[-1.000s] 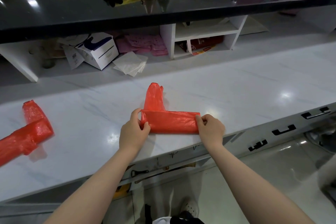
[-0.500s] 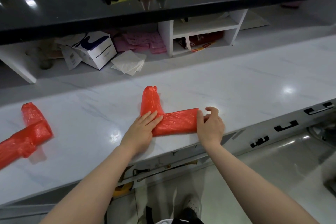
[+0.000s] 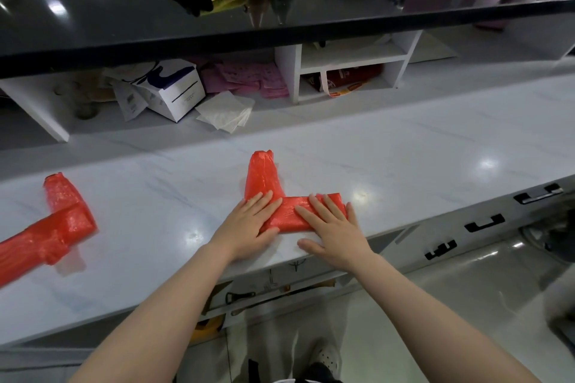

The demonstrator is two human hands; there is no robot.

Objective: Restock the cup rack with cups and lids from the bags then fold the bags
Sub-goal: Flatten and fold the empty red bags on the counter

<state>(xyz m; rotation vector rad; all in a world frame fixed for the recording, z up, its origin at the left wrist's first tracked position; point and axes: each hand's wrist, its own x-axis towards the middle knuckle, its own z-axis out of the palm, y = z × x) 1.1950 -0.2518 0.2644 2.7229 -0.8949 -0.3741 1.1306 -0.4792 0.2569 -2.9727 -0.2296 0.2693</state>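
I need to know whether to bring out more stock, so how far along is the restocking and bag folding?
No cups, lids or rack are in view, so restocking cannot be judged. Folding is under way: one red bag lies partly folded at the left of the white counter. The left hand and right hand press flat on the second red bag, an L-shaped strip. Both bags probably need further folds.
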